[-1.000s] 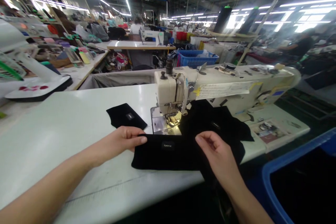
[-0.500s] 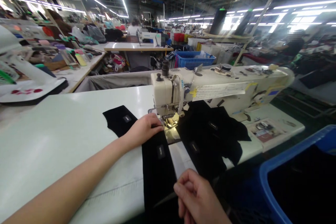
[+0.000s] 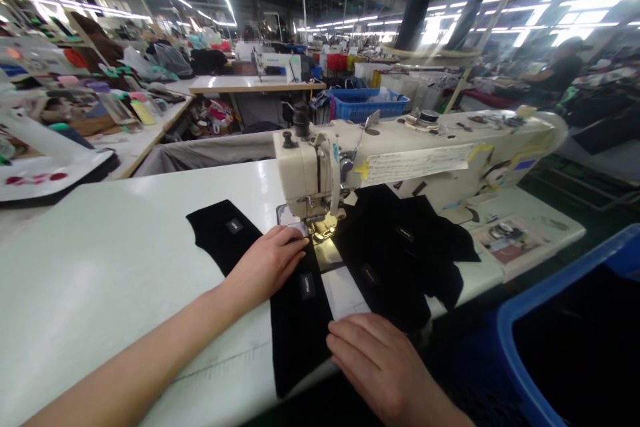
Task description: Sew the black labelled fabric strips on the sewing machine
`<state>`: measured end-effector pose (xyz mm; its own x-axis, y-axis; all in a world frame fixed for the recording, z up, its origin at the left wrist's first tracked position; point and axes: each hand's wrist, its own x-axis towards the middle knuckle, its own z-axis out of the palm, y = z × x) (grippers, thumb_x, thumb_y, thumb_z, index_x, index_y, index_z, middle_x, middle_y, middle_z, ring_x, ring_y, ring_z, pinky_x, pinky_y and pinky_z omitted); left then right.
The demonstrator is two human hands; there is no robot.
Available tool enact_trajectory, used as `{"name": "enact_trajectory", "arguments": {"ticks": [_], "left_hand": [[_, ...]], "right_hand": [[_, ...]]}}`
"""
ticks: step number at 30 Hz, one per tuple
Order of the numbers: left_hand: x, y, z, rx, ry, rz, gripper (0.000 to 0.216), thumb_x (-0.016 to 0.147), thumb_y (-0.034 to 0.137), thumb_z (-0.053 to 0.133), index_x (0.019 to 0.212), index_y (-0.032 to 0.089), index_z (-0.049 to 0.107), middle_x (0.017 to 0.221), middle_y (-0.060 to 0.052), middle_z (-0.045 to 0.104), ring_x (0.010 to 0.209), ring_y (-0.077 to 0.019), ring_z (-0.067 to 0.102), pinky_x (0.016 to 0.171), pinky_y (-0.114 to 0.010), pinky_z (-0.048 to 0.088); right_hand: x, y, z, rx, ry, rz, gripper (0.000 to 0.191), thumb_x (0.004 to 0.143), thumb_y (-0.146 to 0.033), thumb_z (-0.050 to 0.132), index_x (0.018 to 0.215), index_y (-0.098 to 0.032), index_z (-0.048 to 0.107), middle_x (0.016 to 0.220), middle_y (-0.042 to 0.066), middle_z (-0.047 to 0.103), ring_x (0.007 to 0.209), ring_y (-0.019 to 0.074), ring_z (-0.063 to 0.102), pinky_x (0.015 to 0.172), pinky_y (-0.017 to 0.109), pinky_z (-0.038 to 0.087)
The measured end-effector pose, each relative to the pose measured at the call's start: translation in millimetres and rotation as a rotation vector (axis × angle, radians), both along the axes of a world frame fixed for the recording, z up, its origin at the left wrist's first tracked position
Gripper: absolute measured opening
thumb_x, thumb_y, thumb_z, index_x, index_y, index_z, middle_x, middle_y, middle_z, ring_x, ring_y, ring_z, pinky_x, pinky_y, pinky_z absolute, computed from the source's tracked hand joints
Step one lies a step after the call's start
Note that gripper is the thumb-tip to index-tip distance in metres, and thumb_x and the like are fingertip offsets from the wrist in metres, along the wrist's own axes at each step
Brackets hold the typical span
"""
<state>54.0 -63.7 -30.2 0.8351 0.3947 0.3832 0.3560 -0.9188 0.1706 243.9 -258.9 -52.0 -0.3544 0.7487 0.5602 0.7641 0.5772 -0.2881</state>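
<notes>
A black fabric piece with a small dark label lies lengthwise in front of the sewing machine. My left hand rests on its upper part, fingers stretched toward the lit presser foot. Near the table's front edge, my right hand lies with fingers extended and close together, fingertips at the fabric's right edge. Another labelled black part shows beyond my left hand; my hand hides where it meets the strip. More labelled black pieces lie right of the needle area.
The pale table carries a printed ruler line. A blue basket with dark contents stands at lower right. Behind the machine are another blue basket and a second sewing table. Thread cones stand above.
My right hand has gone from a pinch at the fabric edge to lying flat there. My left fingers have flattened onto the fabric, and the strip's near end now lies flatter.
</notes>
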Motion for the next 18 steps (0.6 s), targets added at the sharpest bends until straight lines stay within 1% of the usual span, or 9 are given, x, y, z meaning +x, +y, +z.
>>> {"name": "enact_trajectory", "arguments": {"ticks": [5,9,12,18], "left_hand": [[4,7,-1.5,-0.036,-0.026,-0.006,0.027,0.102,0.021,0.047,0.114,0.014,0.071,0.109,-0.012,0.067,0.100,-0.0249,0.060,0.091,-0.042,0.057],[5,9,-2.2,-0.034,-0.049,-0.013,0.027,0.102,0.021,0.048,0.114,0.013,0.071,0.109,-0.013,0.068,0.102,-0.0248,0.061,0.092,-0.042,0.057],[5,11,-3.1,-0.025,-0.058,-0.020,0.026,0.101,0.020,0.048,0.110,0.014,0.072,0.108,-0.012,0.068,0.101,-0.0243,0.061,0.091,-0.042,0.057],[5,15,-5.5,0.003,-0.070,-0.029,0.025,0.101,0.021,0.050,0.110,0.013,0.072,0.107,-0.012,0.068,0.101,-0.0243,0.063,0.090,-0.041,0.058]], "right_hand": [[5,2,1.1,0.005,0.022,-0.040,0.023,0.104,-0.015,0.046,0.112,-0.013,0.067,0.108,0.009,0.076,0.096,0.0206,0.071,0.084,0.034,0.058],[4,5,-4.2,0.073,0.024,-0.036,0.020,0.103,-0.014,0.049,0.109,-0.012,0.067,0.106,0.009,0.076,0.093,0.0199,0.070,0.082,0.034,0.057],[2,5,-7.7,0.071,0.027,-0.044,0.018,0.102,-0.013,0.051,0.109,-0.012,0.068,0.106,0.008,0.076,0.093,0.0205,0.069,0.083,0.034,0.055],[0,9,-5.5,0.095,0.037,-0.051,0.020,0.103,-0.013,0.048,0.106,-0.011,0.068,0.103,0.007,0.076,0.090,0.0200,0.069,0.082,0.033,0.054]]}}
